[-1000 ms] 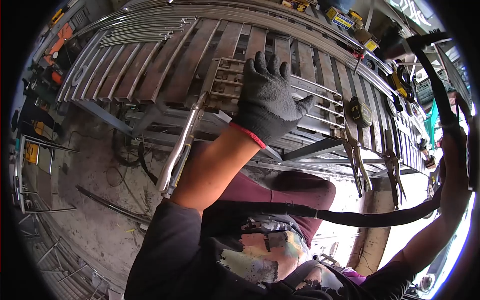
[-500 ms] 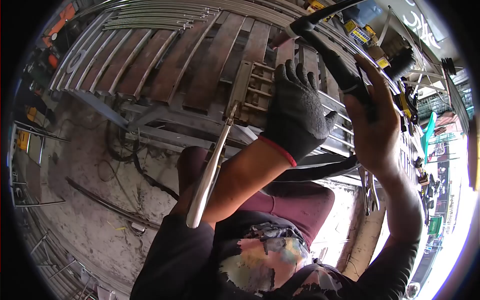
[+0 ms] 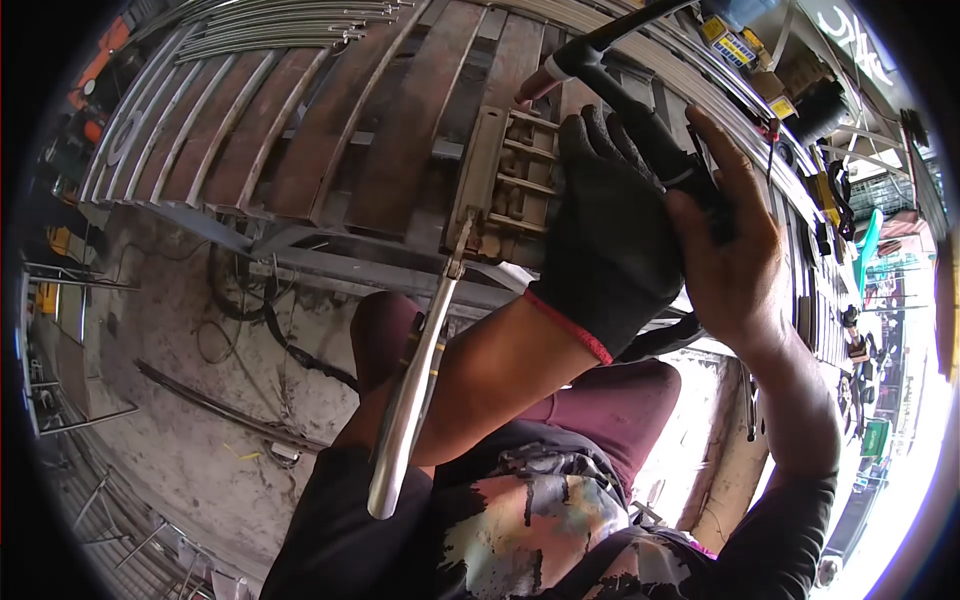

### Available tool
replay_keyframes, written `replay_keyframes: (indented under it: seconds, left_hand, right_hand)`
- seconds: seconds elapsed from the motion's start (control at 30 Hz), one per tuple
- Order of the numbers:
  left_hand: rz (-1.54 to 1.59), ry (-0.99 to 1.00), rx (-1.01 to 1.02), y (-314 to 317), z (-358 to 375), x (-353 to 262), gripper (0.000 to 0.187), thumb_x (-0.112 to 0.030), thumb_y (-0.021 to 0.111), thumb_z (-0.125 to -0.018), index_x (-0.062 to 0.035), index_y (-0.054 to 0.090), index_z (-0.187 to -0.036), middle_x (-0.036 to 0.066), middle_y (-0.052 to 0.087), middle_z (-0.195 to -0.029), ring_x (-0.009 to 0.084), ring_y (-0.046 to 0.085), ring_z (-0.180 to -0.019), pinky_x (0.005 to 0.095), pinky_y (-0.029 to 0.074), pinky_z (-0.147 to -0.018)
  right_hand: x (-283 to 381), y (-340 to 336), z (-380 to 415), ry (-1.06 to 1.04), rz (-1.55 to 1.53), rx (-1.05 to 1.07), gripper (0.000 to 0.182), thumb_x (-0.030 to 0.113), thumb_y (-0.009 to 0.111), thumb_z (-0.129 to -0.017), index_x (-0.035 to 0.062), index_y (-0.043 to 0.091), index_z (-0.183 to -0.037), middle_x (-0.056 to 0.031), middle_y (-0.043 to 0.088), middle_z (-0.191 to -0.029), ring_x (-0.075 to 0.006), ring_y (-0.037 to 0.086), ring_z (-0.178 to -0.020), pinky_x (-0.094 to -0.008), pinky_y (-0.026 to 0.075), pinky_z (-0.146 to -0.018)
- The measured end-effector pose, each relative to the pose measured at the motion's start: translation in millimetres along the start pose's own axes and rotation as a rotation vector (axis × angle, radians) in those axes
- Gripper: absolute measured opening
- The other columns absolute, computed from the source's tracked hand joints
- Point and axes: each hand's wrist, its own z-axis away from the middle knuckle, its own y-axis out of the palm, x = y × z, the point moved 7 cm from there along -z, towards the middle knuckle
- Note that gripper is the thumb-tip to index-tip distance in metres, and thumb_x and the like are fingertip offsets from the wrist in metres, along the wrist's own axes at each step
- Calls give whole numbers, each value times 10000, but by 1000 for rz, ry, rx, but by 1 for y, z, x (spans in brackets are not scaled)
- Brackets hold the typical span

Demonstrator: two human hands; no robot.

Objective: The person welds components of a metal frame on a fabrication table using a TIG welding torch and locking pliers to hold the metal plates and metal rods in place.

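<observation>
Nearest me is my printed dark shirt (image 3: pixel 540 520), and just past it are my maroon trousers (image 3: pixel 630 405). To the left lies the stained floor (image 3: pixel 190 370), with a dark hose (image 3: pixel 285 350) running across it. The long silver handle of a clamp (image 3: pixel 410 410) slopes toward me, passing over my left forearm, and its far end meets the near left corner of a metal frame (image 3: pixel 475 170). A black cable (image 3: pixel 660 338) shows below my wrists.

My left grip (image 3: pixel 620 235), in a dark glove with a red cuff, lies back upward over the frame, fingers stretched forward and side by side; I see nothing held in it, and its palm is hidden. My bare right grip (image 3: pixel 735 250), just to its right, is closed around the black handle of a torch (image 3: pixel 625 105). The torch reaches far and left above my gloved fingers, and its pinkish nozzle (image 3: pixel 540 84) points down near the far left corner of the frame; whether it touches, I cannot tell.

The frame, with short bars across it, sits on the slatted tabletop (image 3: pixel 395 130), partly covered by my glove. Farther off, thin metal rods (image 3: pixel 290 30) lie together at the far left, and yellow-and-blue boxes (image 3: pixel 735 47) stand at the far right.
</observation>
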Motion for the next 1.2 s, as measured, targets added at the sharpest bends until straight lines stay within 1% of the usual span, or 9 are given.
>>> replay_keyframes:
  seconds: [0.03, 0.27, 0.37, 0.47, 0.57, 0.67, 0.87, 1.17, 1.2]
  left_hand:
    - [2, 5, -9, 4, 2, 0, 444, -468, 684, -944, -100, 797, -1166, 255, 787, -1139, 474, 694, -1198, 655, 379, -1193]
    - [-45, 38, 14, 1, 4, -5, 369, -457, 695, -957, -142, 808, -1112, 187, 799, -1019, 421, 729, -1081, 650, 408, -1141]
    - [0, 38, 58, -4, 4, -4, 352, -452, 698, -958, -153, 810, -1109, 181, 801, -1008, 414, 739, -1057, 652, 411, -1141]
    - [10, 37, 59, -4, 4, -3, 338, -446, 702, -959, -162, 810, -1107, 174, 802, -998, 408, 749, -1025, 654, 415, -1141]
    - [3, 28, -6, 6, 6, -2, 337, -447, 709, -956, -164, 809, -1108, 165, 802, -988, 402, 756, -989, 654, 419, -1137]
    - [61, 26, -35, 8, 7, -2, 353, -457, 713, -951, -157, 808, -1111, 162, 799, -981, 397, 759, -982, 653, 423, -1129]
    - [34, 55, -53, -4, 3, -5, 352, -458, 713, -948, -159, 810, -1105, 164, 800, -998, 400, 761, -1004, 658, 417, -1146]
    - [-2, 54, 69, -12, 5, -6, 463, -413, 670, -964, -51, 761, -1237, 269, 750, -1185, 458, 685, -1194, 665, 357, -1206]
    - [0, 48, 88, -11, 5, -6, 476, -408, 666, -966, -39, 756, -1252, 280, 744, -1206, 465, 677, -1215, 666, 350, -1212]
  right_hand:
    - [-1, 1, 0, -99, 45, -29, 610, 49, 729, -1069, 53, 560, -1655, -265, 713, -1511, -400, 716, -1409, -446, 569, -1140]
    - [-3, 2, -2, -97, 41, -9, 598, 60, 712, -1074, 66, 566, -1655, -258, 731, -1478, -389, 731, -1390, -446, 575, -1136]
    - [-5, 3, -2, -52, 22, 44, 620, 46, 710, -1085, 27, 542, -1681, -182, 658, -1633, -249, 676, -1448, -381, 530, -1196]
    - [-4, 4, -4, -86, 23, 7, 595, 66, 708, -1074, 73, 572, -1652, -256, 735, -1471, -389, 742, -1369, -448, 579, -1130]
    - [-1, 2, -5, -139, 94, 1, 588, 70, 708, -1073, 72, 577, -1647, -257, 738, -1464, -393, 748, -1359, -449, 581, -1126]
    - [-4, 3, -4, -11, 39, 63, 610, 33, 718, -1069, 45, 575, -1663, -210, 674, -1601, -287, 648, -1488, -412, 489, -1244]
    - [-1, 2, -5, 4, 17, 82, 592, 28, 708, -1076, 52, 588, -1655, -228, 692, -1567, -297, 645, -1490, -420, 481, -1249]
    - [-6, 4, -3, 49, -15, 137, 597, 60, 715, -1094, 39, 561, -1670, -217, 672, -1595, -286, 638, -1491, -426, 501, -1236]
    - [-5, 2, -3, 25, 6, 89, 606, 67, 721, -1087, 48, 556, -1670, -233, 700, -1539, -314, 680, -1439, -426, 534, -1193]
